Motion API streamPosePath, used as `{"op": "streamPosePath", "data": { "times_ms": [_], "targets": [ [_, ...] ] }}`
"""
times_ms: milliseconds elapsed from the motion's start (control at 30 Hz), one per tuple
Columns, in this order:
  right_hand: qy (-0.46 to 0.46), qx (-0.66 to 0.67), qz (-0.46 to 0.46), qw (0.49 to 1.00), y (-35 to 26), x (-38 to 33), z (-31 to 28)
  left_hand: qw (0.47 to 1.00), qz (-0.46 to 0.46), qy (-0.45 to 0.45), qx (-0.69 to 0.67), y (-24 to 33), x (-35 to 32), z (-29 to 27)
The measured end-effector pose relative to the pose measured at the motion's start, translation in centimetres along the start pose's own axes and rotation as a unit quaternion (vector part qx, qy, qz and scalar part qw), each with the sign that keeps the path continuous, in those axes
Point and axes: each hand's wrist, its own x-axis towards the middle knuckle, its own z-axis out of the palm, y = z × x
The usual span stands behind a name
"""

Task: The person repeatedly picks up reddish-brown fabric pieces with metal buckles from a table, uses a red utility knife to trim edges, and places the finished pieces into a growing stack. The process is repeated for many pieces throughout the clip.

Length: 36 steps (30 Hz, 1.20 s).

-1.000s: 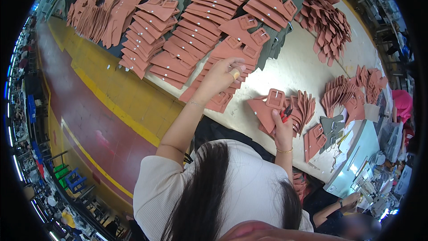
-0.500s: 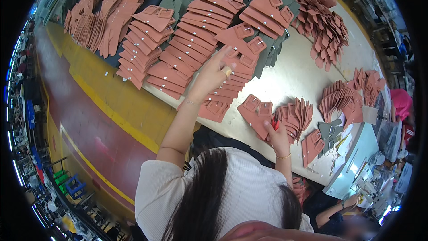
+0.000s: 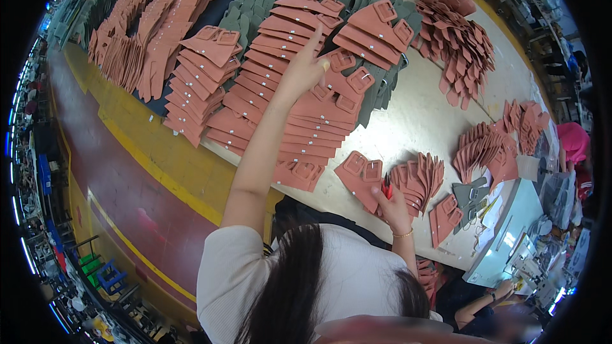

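Note:
My left hand [image 3: 303, 75] reaches over a long overlapping row of coral-coloured cut pieces [image 3: 271, 57], with its index finger stretched forward. A yellowish band is on one of its fingers, and nothing shows in its grasp. Just right of it, a coral piece with two square buckles [image 3: 352, 76] lies on the row. My right hand [image 3: 395, 210] is closed around a small red tool with a dark tip [image 3: 387, 188]; its exact kind is unclear. Beside that hand lie another buckled coral piece [image 3: 358, 179] and a fanned coral bundle [image 3: 417, 181].
More coral stacks [image 3: 205, 79] and dark green pieces [image 3: 248, 9] cover the left and far parts of the pale table [image 3: 424, 114]. A large coral pile [image 3: 456, 41] sits at far right. A sewing machine [image 3: 532, 258] and another person's hand [image 3: 503, 290] are at lower right.
My left hand has moved farther up along the row, away from the buckled piece it was touching. My right hand stays near its piece with the red tool. The view has shifted slightly.

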Motion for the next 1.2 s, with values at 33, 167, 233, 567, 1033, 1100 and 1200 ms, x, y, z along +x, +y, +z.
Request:
{"op": "streamPosePath", "data": {
  "times_ms": [33,167,233,567,1033,1100,1200],
  "targets": [
    [-0.005,0.014,0.006,1.000,0.0,0.0,0.0,1.000,-0.009,0.006,0.005,0.1,0.7,0.0],
    [-0.010,0.031,0.022,0.999,0.4,0.2,-0.3,0.999,-0.035,0.010,0.015,-0.1,2.2,0.1],
    [-0.009,0.053,0.024,0.998,0.7,0.2,-0.3,0.997,-0.077,0.010,0.007,-0.7,2.0,0.2],
    [-0.025,0.056,0.021,0.998,0.7,0.5,-0.6,0.992,-0.123,-0.001,0.026,-3.1,-1.8,-0.4],
    [-0.012,0.020,0.012,1.000,0.8,0.5,-0.4,0.981,-0.169,0.040,0.089,-4.4,-4.9,-1.2],
    [-0.012,0.023,0.010,1.000,0.9,0.6,-0.4,0.980,-0.169,0.047,0.090,-4.7,-5.3,-1.3],
    [-0.016,0.033,0.010,0.999,1.1,0.6,-0.4,0.977,-0.169,0.049,0.119,-5.3,-5.9,-1.3]
  ]
}}
